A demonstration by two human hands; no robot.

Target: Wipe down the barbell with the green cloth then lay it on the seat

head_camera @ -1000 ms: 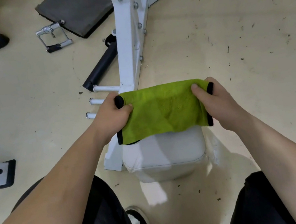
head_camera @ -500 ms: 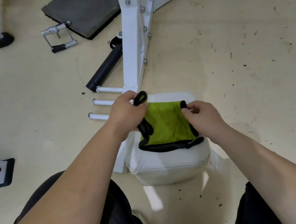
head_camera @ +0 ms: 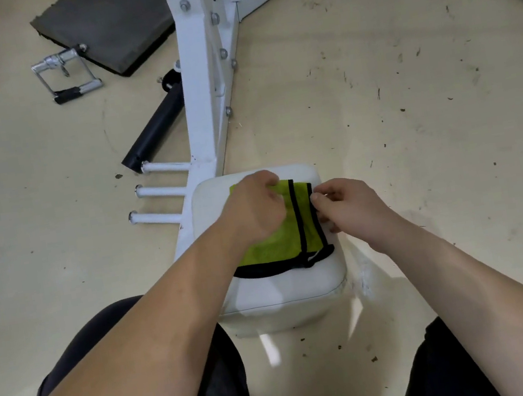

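Folded green cloth (head_camera: pixel 305 225) on seat (head_camera: pixel 281 290); fingers (head_camera: pixel 316 197) pinch its right edge.

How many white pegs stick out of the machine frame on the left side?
3. They are stacked beside the seat: the farthest peg by the black roller, the middle peg, and the nearest peg. More could hide behind the frame.

Bright even light, soft shadows, wide-angle distortion
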